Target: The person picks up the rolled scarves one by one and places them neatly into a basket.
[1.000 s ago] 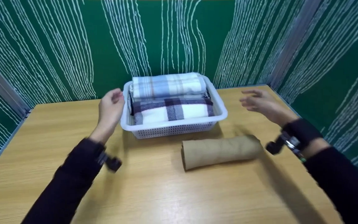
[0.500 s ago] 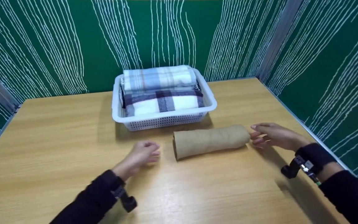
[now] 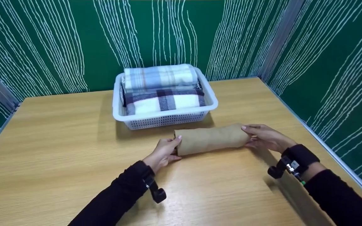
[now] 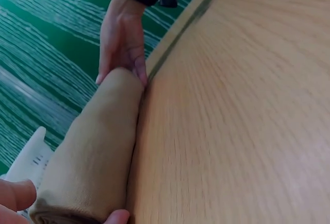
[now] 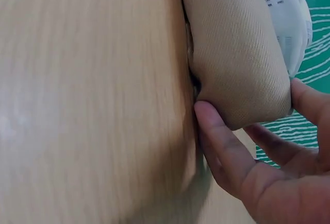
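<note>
A tan rolled-up cloth lies on the wooden table in front of the basket. My left hand holds its left end, with the thumb on top and the fingers low at the open end. At the opposite end, my right hand grips the roll between thumb and fingers. In the right wrist view the fingertips press in at the lower edge of the cloth, right by the table. The left wrist view shows the left thumb beside the coiled end of the cloth.
Behind the roll stands a white plastic basket. Inside are a blue-and-white plaid rolled cloth and a dark purple-and-white checked one. Green walls with white streaks close off the back and sides of the table.
Both hands have come down from beside the basket to the tan roll and now hold its two ends. The roll has shifted slightly; the basket stays in place on the table.
</note>
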A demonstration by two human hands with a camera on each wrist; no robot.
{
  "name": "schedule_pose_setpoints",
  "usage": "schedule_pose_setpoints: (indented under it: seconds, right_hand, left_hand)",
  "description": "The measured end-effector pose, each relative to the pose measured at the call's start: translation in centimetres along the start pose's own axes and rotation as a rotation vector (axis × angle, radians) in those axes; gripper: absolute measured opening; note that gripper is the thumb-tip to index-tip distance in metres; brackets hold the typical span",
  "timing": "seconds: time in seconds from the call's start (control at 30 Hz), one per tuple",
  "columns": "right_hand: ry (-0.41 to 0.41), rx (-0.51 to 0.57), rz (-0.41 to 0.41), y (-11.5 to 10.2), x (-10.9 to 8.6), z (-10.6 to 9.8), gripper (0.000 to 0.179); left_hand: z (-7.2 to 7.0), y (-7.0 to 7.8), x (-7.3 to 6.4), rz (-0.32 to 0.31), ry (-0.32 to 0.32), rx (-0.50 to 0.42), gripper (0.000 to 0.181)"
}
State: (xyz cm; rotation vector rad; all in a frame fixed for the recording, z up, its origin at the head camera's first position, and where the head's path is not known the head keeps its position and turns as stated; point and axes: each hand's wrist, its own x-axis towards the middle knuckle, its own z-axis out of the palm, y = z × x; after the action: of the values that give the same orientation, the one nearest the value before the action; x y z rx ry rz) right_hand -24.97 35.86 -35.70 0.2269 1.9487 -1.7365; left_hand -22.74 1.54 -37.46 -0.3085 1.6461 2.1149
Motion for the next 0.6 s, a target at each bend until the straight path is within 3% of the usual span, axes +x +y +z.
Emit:
schedule_pose_setpoints:
  seconds: [0.13,0.4,0.6]
  right_hand:
    - [0.017,0.004,0.024,-0.2,0.5,0.1,0.082]
    - [0.038,0.059,0.036,-0.1,1.5,0.8,0.075]
    - [0.061,0.174,-0.005,0.4,1.4,1.4,0.009]
  left_hand:
    - [0.1,0.3,0.7,-0.021,-0.004,0.017,0.039]
    - [-0.2,0.1,1.1,0.011,-0.071,0.026,0.028]
    - [-0.9,-0.3,0.5,0.032,-0.075,0.011,0.023]
